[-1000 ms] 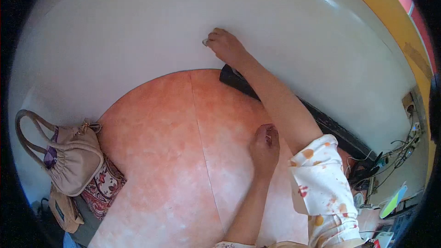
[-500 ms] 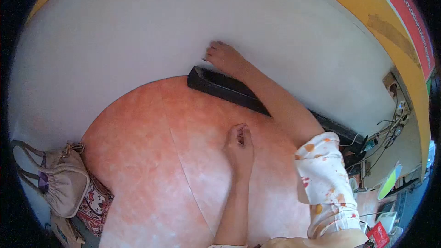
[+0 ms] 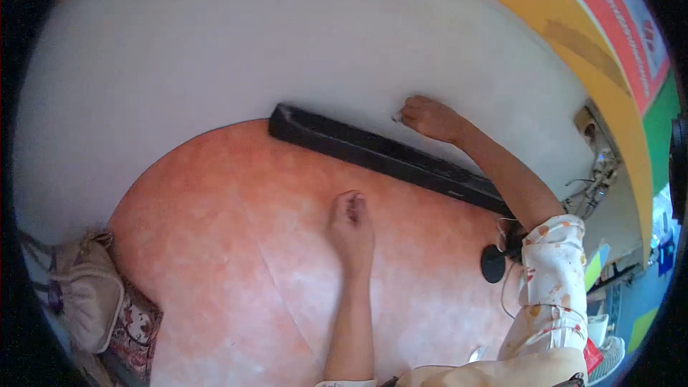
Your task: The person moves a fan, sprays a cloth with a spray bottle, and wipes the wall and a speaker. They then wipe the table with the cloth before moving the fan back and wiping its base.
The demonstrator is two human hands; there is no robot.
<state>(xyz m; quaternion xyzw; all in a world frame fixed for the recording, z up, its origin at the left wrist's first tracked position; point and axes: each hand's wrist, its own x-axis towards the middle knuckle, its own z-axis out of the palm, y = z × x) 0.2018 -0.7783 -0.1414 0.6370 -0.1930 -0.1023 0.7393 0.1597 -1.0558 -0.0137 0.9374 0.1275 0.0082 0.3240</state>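
Observation:
My left hand (image 3: 351, 218) is above the orange-and-white mottled tabletop (image 3: 215, 229), closed in a loose fist. Something brownish shows between its curled fingers, too small to name. My right hand (image 3: 432, 118) is in front of the white wall (image 3: 215, 43), over a long black bar-shaped thing (image 3: 373, 154). Its fingers are pinched together, and a tiny dark bit pokes out at the tips; I cannot make out what it is. The black thing lies along the table's back edge against the wall, with my right forearm crossing its right end.
A beige drawstring bag (image 3: 89, 294) and a red patterned cloth item (image 3: 135, 333) sit at the left edge. On the right are a black round base (image 3: 493, 263), tangled cables (image 3: 595, 183) and a wall socket (image 3: 588, 129). A yellow band (image 3: 516, 0) borders the wall, beside a red banner (image 3: 602, 21).
My right hand has moved right along the wall and slightly down, uncovering more of the black bar. My left hand stays closed over the table. The view has shifted, bringing the round base into sight.

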